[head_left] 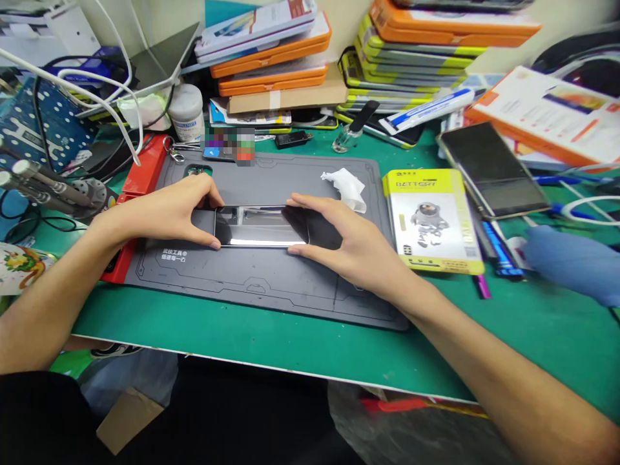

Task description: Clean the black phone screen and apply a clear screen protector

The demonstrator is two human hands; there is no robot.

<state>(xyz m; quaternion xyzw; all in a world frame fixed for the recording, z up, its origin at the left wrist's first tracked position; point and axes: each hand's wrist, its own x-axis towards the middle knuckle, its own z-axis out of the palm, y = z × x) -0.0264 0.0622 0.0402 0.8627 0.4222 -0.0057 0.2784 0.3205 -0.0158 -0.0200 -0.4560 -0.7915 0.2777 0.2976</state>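
A dark, glossy smartphone (261, 226) lies lengthwise over the grey work mat (232, 274), its screen side reflecting light. My left hand (179, 210) grips the phone's left end, thumb on the near edge and fingers on the far edge. At the right end, my right hand (339, 232) holds it the same way, thumb near and index finger far. Whether the phone rests fully on the mat I cannot tell. Crumpled white tissue (346, 188) sits on the mat beyond my right hand.
Right of the mat lie a yellow battery box (431, 223) and another phone (494, 169). Orange and yellow-green cases (411, 64) are stacked behind. A white tub (186, 113) and cables stand at the back left. A blurred blue-covered shape (574, 261) is at the right edge.
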